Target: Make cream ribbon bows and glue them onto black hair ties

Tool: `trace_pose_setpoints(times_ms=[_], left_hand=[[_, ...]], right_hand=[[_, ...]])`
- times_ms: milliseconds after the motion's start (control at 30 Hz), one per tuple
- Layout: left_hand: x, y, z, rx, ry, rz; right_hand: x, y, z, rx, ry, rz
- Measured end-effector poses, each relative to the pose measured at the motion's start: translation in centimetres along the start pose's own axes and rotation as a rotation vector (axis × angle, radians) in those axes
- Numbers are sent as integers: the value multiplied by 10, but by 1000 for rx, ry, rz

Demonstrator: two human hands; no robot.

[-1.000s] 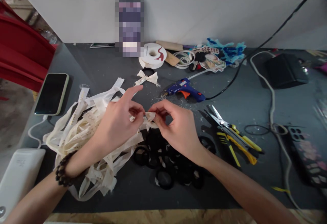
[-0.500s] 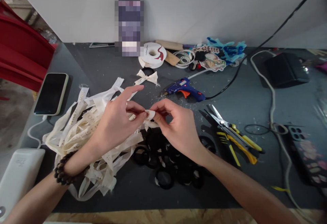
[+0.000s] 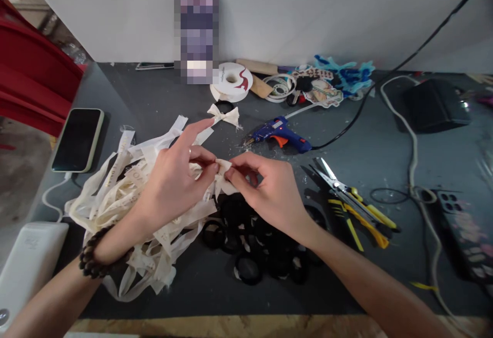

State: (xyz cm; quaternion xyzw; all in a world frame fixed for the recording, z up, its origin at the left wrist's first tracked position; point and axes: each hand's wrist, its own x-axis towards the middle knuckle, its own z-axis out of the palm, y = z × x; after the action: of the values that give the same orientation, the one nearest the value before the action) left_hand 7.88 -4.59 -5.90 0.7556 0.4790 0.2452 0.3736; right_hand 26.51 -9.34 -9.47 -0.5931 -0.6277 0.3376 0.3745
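Note:
Between my two hands is a short cream ribbon (image 3: 222,176), folded or looped and partly covered by fingertips. My left hand (image 3: 179,173) pinches its left side with thumb and fingers, the index finger stretched out above. On the other side, my right hand (image 3: 265,181) grips the ribbon between thumb and index finger. Under my left hand and forearm lies a heap of cream printed ribbon strips (image 3: 127,184). Several black hair ties (image 3: 248,268) are piled below my right hand. A finished-looking cream bow on a black hair tie (image 3: 224,115) lies just beyond my fingers.
A blue glue gun (image 3: 280,133) lies beyond my right hand, its black cord running right. Scissors (image 3: 339,186) and yellow-handled cutters (image 3: 344,222) are to the right. A ribbon spool (image 3: 232,80) stands at the back. Phone (image 3: 78,140) and white power bank (image 3: 33,271) sit left.
The ribbon between my fingertips has been turned and spread, so more of its folded cloth shows. Both hands stay in nearly the same place, still pinching it.

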Motion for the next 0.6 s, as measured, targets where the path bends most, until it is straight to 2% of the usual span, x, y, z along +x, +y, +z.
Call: trace_pose_setpoints(times_ms=[167,300,400,500,600], left_hand=[[0,1,0,5,-15,-19],[-1,-2,5,42,-14,19],[0,-5,6,43,-31,46],[1,-9,2,-25,-87,17],[3,-10,-2,-203,-179,-66]], right_hand=[[-2,-3,0,36,0,-5],[-3,-1,1,1,45,24],[-2,1,1,22,4,32],[0,1,0,35,-53,32],[1,-1,-1,41,-104,37]])
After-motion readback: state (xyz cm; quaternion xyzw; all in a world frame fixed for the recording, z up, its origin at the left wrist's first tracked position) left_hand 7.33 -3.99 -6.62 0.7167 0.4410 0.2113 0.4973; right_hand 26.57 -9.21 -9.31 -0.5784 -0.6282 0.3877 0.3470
